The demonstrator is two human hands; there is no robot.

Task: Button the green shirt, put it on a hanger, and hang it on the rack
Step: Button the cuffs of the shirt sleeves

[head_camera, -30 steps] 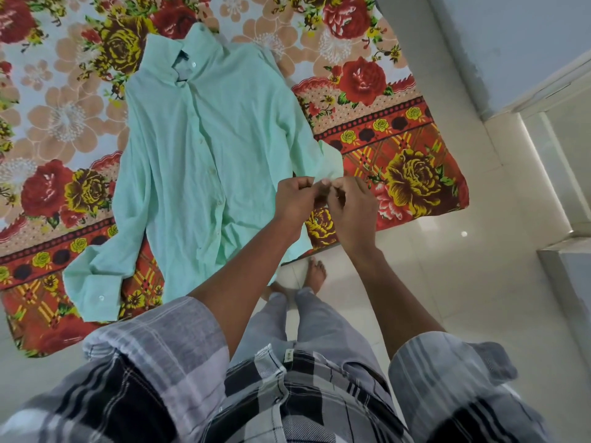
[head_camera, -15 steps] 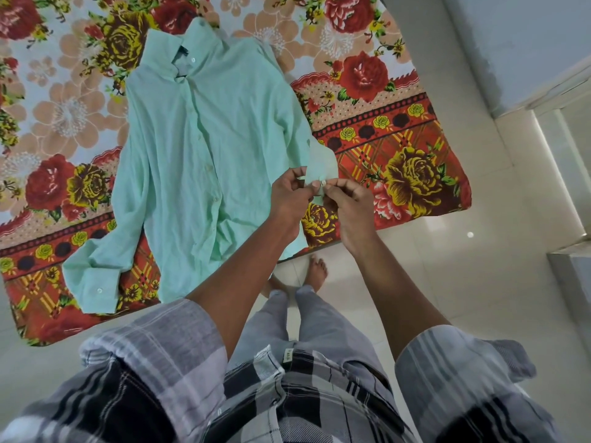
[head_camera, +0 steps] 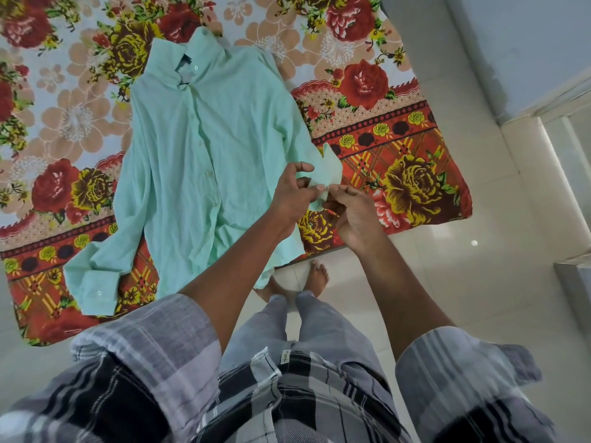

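The mint green shirt [head_camera: 204, 161] lies face up on a floral bedsheet [head_camera: 399, 129], its collar pointing away from me. Its front placket looks closed down the middle. One sleeve stretches to the lower left, and its cuff [head_camera: 96, 292] shows a white button. The other sleeve's cuff [head_camera: 326, 169] is lifted off the sheet. My left hand [head_camera: 292, 195] pinches that cuff from the left. My right hand [head_camera: 355, 215] pinches its lower edge from the right, fingers curled at a small white button. No hanger or rack is in view.
The bedsheet ends just in front of my bare feet [head_camera: 316, 273] on a pale tiled floor [head_camera: 463, 257]. A grey wall and a tiled step [head_camera: 572, 282] rise at the right.
Both hands stayed together on the right cuff and worked it; the cuff now stands up more between the fingers. The view shifted slightly, so the shirt sits further right in the picture.
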